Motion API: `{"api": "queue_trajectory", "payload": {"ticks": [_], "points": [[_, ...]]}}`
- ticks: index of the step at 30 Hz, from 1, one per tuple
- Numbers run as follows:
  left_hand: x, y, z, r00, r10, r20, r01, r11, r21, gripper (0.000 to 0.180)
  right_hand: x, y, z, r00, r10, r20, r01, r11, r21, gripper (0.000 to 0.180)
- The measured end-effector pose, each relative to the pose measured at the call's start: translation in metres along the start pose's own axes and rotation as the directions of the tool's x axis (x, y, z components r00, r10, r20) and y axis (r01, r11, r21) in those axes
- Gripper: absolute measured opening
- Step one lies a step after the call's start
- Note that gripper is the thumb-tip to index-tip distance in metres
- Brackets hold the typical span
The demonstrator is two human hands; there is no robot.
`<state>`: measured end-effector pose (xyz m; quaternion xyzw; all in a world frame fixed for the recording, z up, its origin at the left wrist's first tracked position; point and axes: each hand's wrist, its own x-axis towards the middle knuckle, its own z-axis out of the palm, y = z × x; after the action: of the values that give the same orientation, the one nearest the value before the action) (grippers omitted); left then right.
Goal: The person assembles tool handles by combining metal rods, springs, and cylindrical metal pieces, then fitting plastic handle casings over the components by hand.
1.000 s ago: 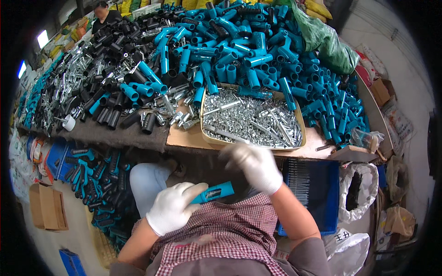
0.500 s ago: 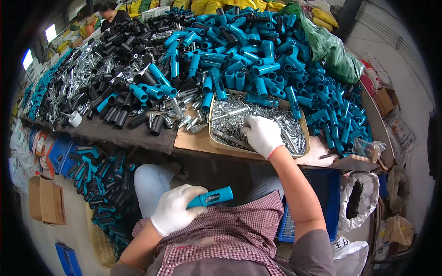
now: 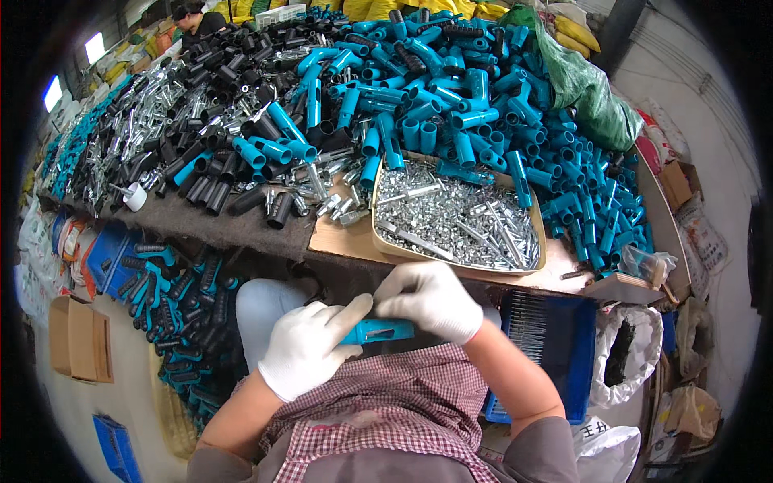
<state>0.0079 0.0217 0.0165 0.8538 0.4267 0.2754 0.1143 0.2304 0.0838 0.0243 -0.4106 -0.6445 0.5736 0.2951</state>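
Note:
Above my lap, my left hand (image 3: 310,346), in a white glove, grips a teal plastic tube (image 3: 386,331) with a slot in its side. My right hand (image 3: 431,299), gloved too, is at the far side of the tube, its fingertips pinched together close to my left fingers. Whatever lies between those fingertips is hidden or too small to name. Just beyond my hands, a shallow cream tray (image 3: 451,262) on the bench holds many small silver metal parts (image 3: 443,217), with some longer metal pieces among them.
Teal tubes (image 3: 475,119) are heaped behind the tray, black tubes (image 3: 211,193) and silver parts to the left. Teal-and-black handles (image 3: 173,314) fill the lower left beside a cardboard box (image 3: 80,338). A blue crate (image 3: 555,338) and white sack (image 3: 624,354) stand right. Another person (image 3: 197,22) is far left.
My right hand has left the metal parts in the tray and come back to the teal tube. My left hand has risen slightly with the tube.

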Motion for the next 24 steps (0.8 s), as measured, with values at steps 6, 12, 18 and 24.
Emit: {"api": "queue_trajectory", "payload": {"ticks": [6, 12, 18, 24], "points": [[-0.001, 0.001, 0.006, 1.000, -0.016, 0.027, 0.014, 0.998, 0.068, 0.075, -0.015, 0.023, 0.033, 0.965, -0.262, -0.029, 0.225, 0.875, -0.429, 0.014], [-0.005, -0.005, 0.010, 0.998, -0.031, 0.049, 0.029, 0.998, 0.052, 0.074, -0.029, 0.033, 0.041, 0.896, -0.442, 0.038, 0.377, 0.713, -0.592, 0.038], [-0.010, 0.003, 0.014, 0.961, -0.236, 0.143, 0.258, 0.951, -0.168, 0.064, -0.027, 0.044, 0.036, 0.829, -0.508, 0.235, 0.472, 0.410, -0.780, 0.045], [-0.019, -0.001, 0.019, 0.912, -0.363, 0.188, 0.409, 0.833, -0.372, 0.048, -0.005, 0.015, 0.009, 0.778, -0.521, 0.351, 0.616, 0.525, -0.587, 0.023]]}}
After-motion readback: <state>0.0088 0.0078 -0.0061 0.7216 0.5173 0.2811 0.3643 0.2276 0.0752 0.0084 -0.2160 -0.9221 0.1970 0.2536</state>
